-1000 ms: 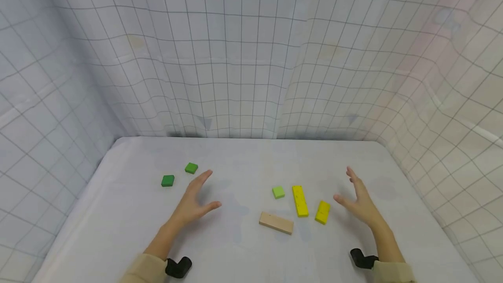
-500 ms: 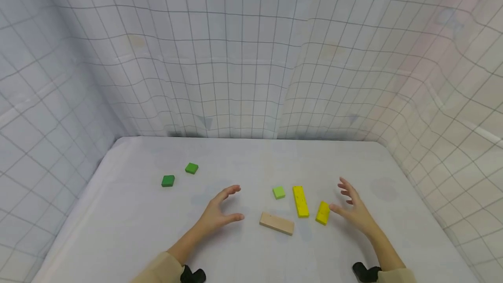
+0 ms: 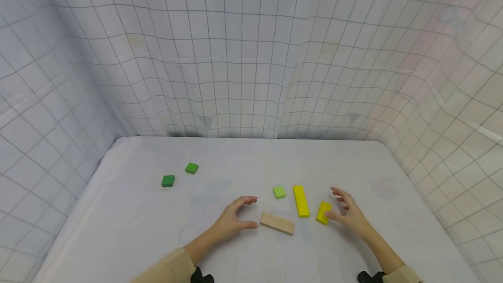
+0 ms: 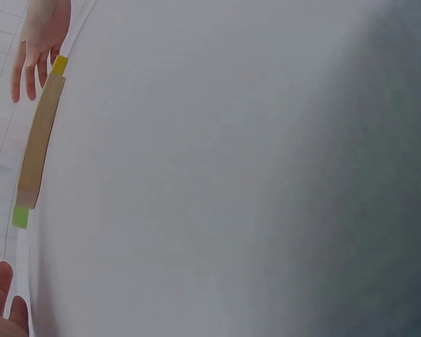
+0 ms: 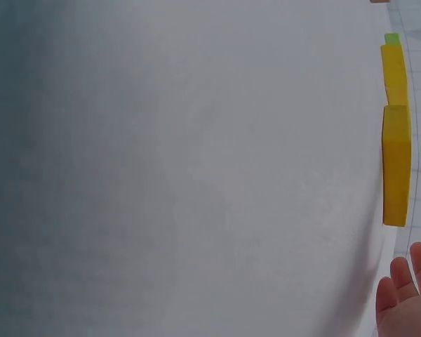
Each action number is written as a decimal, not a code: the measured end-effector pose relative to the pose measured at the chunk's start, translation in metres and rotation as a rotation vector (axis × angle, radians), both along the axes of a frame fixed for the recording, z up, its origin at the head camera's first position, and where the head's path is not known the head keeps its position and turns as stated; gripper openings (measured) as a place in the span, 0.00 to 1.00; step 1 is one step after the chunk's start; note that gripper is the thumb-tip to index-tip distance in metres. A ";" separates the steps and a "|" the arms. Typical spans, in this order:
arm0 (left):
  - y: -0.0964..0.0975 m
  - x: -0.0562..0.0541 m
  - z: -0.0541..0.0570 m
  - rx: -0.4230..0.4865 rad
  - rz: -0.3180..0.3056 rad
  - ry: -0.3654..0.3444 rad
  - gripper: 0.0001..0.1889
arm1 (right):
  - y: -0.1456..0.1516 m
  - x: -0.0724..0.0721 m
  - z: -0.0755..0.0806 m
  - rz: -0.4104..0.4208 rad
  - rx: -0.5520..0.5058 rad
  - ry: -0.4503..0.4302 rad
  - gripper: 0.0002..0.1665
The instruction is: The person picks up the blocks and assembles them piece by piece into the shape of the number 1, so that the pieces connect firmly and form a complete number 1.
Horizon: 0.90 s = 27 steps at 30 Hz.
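Left grip (image 3: 229,222): released, thumb just beside the left end of the wooden block (image 3: 277,223).
Right grip (image 3: 352,220): released; its thumb overlaps the short yellow block (image 3: 321,214), contact unclear to us.
Best approach: we should come in low and pinch across the narrow sides.
Wooden look: pale, plain, slanting at lower centre.
Yellow look: bright, oblong, at lower right.

plank (image 3: 277,223) is blocking left hand (image 3: 231,222) rightward; gap is running between plank and lime block (image 3: 279,192), long yellow block (image 3: 301,201) closing its right end.
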<state>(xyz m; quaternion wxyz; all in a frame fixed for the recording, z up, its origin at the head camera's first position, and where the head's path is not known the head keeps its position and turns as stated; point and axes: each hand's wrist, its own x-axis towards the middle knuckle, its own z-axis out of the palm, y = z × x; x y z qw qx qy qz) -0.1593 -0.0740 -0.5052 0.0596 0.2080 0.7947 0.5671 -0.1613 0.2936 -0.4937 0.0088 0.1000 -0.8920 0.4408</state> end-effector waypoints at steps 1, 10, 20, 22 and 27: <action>0.001 0.000 -0.001 -0.001 -0.007 0.008 0.35 | -0.001 0.001 -0.001 0.004 0.004 0.000 0.46; 0.015 -0.006 -0.007 -0.014 -0.013 0.074 0.31 | -0.002 0.004 -0.009 -0.024 -0.029 -0.115 0.47; 0.023 -0.010 -0.009 -0.060 -0.050 0.109 0.27 | -0.002 0.005 -0.017 0.009 0.033 -0.077 0.48; 0.023 -0.010 -0.010 -0.084 -0.066 0.133 0.27 | -0.003 0.005 -0.017 0.013 0.037 -0.066 0.48; 0.023 -0.010 -0.011 -0.104 -0.095 0.179 0.26 | -0.004 0.005 -0.016 0.018 0.045 -0.054 0.46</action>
